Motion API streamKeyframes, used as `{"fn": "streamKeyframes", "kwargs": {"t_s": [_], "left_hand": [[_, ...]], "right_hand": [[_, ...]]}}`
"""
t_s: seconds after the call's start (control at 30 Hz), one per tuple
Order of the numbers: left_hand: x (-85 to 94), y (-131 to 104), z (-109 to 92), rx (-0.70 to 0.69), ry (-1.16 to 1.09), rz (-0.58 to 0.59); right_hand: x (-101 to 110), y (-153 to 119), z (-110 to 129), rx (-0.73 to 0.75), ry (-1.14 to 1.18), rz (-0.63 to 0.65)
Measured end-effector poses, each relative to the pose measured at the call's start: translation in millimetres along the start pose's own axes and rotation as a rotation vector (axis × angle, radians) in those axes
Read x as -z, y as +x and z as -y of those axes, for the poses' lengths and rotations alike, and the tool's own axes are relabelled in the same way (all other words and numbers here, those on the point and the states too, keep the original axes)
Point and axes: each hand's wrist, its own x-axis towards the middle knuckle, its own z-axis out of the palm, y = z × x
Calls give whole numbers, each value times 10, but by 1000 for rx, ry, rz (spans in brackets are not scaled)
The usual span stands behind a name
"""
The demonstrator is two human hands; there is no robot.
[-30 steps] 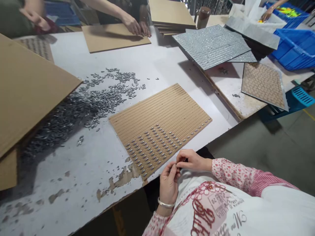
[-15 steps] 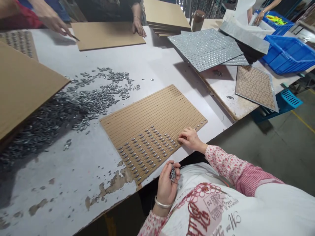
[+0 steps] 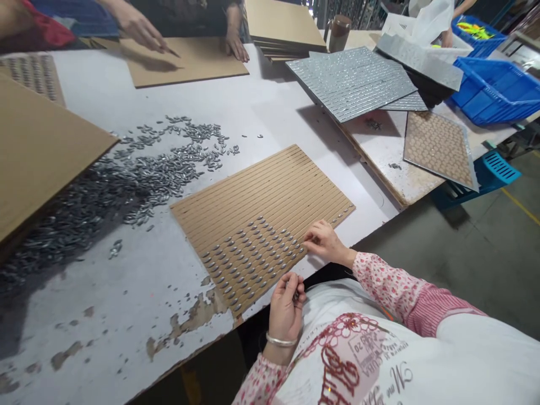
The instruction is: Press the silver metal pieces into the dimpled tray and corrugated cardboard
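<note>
A brown grooved board (image 3: 270,185) lies at an angle near the table's front edge. Rows of small grey spindle-shaped metal weights (image 3: 247,264) sit in the grooves of its near half. Over the board's near right edge, my right hand (image 3: 325,243) has its fingers pinched together at the end of a row; whatever is between the fingertips is hidden. My left hand (image 3: 286,312), with a bracelet on the wrist, is curled in front of the board around a clump of the same metal weights, mostly covered by the fingers.
Left of the board spreads a big heap of loose metal weights (image 3: 139,174), under the corner of another board (image 3: 46,146). Across the table, another person's hands (image 3: 139,28) are at a plain board (image 3: 198,62). Silvery ridged sheets (image 3: 354,81) and blue crates (image 3: 498,93) stand right.
My left fingers have closed further over the metal weights. My right hand has shifted very slightly left. The other person's hand across the table has moved right over the plain board.
</note>
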Motion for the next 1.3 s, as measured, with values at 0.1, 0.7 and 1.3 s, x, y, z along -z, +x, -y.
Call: {"fn": "streamKeyframes", "kwargs": {"t_s": [0.1,0.7,1.3], "left_hand": [[-48,52,1,-46,-20,-30],[-27,73,1,59,-126,67],[-25,81,8,64,-166,92]], "right_hand": [[51,-64,151,157,253,206],[26,252,-150,34,-219,130],[5,199,-115,28,-209,65]]}}
